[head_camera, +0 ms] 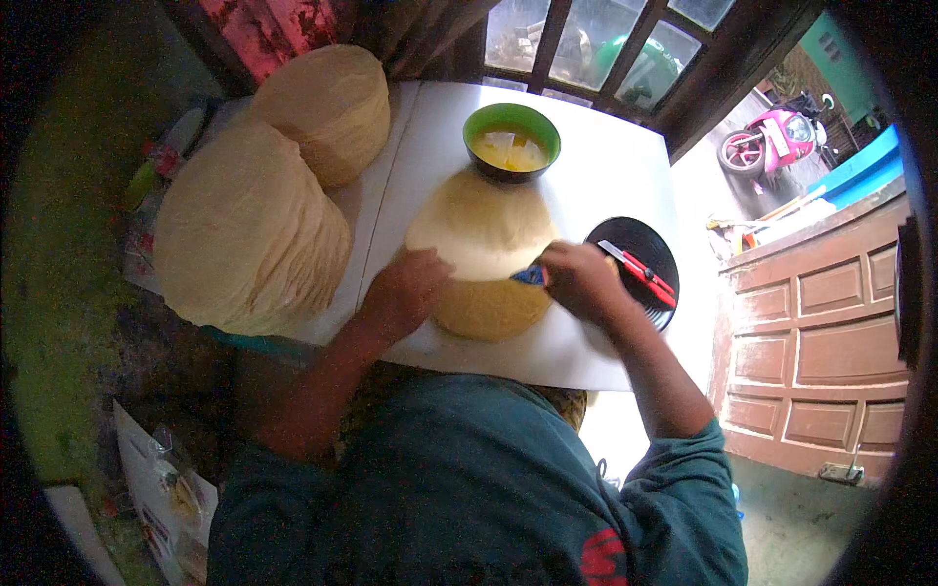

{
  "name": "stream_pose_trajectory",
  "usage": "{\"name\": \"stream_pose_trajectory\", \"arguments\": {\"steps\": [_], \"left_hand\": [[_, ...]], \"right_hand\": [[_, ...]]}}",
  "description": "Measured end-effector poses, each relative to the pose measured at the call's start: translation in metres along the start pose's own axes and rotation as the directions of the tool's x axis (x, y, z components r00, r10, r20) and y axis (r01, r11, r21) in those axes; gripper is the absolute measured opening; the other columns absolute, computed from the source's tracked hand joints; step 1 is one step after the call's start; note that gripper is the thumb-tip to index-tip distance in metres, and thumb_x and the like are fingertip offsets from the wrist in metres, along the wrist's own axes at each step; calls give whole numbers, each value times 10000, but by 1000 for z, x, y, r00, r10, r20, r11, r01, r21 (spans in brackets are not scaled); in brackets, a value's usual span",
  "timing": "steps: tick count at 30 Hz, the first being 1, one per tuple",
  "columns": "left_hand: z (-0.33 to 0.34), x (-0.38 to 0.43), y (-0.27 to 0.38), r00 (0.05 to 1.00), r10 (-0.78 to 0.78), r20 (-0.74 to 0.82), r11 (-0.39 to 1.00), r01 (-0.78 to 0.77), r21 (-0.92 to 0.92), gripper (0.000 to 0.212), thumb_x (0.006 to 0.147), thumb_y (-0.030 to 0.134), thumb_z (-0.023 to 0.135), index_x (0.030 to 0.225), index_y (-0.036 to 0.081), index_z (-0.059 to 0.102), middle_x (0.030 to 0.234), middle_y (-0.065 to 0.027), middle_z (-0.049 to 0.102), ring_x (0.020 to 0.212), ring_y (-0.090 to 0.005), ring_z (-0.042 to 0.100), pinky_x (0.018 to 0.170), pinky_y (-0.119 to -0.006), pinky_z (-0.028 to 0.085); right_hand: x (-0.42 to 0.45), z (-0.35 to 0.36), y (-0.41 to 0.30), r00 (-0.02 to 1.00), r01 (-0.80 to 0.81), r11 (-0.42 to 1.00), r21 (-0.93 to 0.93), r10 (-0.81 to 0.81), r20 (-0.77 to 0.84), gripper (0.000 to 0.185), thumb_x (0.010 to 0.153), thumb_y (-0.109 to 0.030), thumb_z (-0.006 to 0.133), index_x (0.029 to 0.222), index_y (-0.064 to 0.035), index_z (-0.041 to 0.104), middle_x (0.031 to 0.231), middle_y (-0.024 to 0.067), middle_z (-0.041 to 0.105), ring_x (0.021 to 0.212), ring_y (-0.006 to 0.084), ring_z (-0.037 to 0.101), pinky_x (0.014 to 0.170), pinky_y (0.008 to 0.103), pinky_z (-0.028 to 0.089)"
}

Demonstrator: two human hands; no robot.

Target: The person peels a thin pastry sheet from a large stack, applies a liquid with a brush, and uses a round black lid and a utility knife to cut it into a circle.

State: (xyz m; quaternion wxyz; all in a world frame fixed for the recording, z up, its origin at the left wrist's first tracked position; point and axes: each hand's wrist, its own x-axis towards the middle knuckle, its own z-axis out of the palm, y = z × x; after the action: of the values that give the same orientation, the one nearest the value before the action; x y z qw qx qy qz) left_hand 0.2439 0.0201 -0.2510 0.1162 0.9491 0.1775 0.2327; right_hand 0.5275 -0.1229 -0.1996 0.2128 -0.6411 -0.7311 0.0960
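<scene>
In front of me a thin, pale round sheet (pixel 484 242), apparently dough or flatbread, is partly lifted off a yellower round sheet (pixel 491 311) lying on the white table. My left hand (pixel 418 289) pinches the raised sheet's near left edge. In my right hand (pixel 582 278) is a small blue object (pixel 529 275), mostly hidden by the fingers, beside the sheet's right edge; whether that hand also grips the sheet I cannot tell. Just beyond the sheets stands a green bowl (pixel 511 117) of yellow liquid with a pale piece in it.
Two tall stacks of round sheets, a nearer one (pixel 234 234) and a farther one (pixel 330 110), stand on the left. At right, a black plate (pixel 623 234) holds a red-handled cutter (pixel 645 275). A brown panelled door (pixel 828 359) stands beyond the white table's (pixel 608 154) right side.
</scene>
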Motion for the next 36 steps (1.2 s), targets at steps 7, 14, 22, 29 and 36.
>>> {"name": "stream_pose_trajectory", "arguments": {"steps": [7, 14, 22, 29, 36], "left_hand": [[20, -42, 7, 996, -67, 55, 986, 74, -149, 262, 854, 109, 697, 1113, 68, 696, 1108, -118, 678, 1164, -340, 624, 959, -438, 520], [13, -44, 18, 1000, -14, 12, 992, 16, -123, 230, 830, 104, 729, 1055, 66, 705, 1057, -102, 689, 1132, -342, 644, 923, -429, 540], [21, -55, 11, 998, 5, 64, 988, 5, -152, 257, 818, 93, 744, 1068, 61, 693, 1037, -106, 689, 1095, -353, 660, 898, -435, 555], [15, -64, 9, 994, 16, 111, 993, -3, -121, 394, 795, 151, 785, 1159, 64, 662, 1090, -131, 681, 1086, -356, 650, 945, -447, 528], [1, -92, 7, 870, -178, 459, 968, 239, -79, 448, 841, 238, 750, 1228, 47, 629, 1188, -149, 661, 1163, -369, 602, 1093, -540, 384]], "right_hand": [[-36, 49, -18, 999, 27, 1000, -5, -28, -43, 26, 806, -133, 654, 829, -134, 643, 810, 73, 615, 754, 308, 641, 682, 452, 487], [-48, 51, -18, 995, 98, 993, -71, -98, -2, 61, 819, -186, 646, 831, -141, 607, 791, 52, 565, 746, 274, 610, 697, 418, 470], [-50, 57, -23, 989, 134, 989, -65, -129, 75, 71, 835, -202, 638, 844, -143, 600, 810, 53, 569, 806, 266, 613, 718, 418, 466], [-45, 33, -17, 985, 38, 998, -47, -29, 168, 70, 814, -156, 667, 843, -95, 648, 826, 100, 615, 756, 332, 645, 691, 459, 515], [7, 1, -12, 997, -74, 997, -16, 74, -14, 160, 821, -105, 680, 979, -84, 689, 903, 153, 653, 804, 359, 666, 698, 449, 538]]}}
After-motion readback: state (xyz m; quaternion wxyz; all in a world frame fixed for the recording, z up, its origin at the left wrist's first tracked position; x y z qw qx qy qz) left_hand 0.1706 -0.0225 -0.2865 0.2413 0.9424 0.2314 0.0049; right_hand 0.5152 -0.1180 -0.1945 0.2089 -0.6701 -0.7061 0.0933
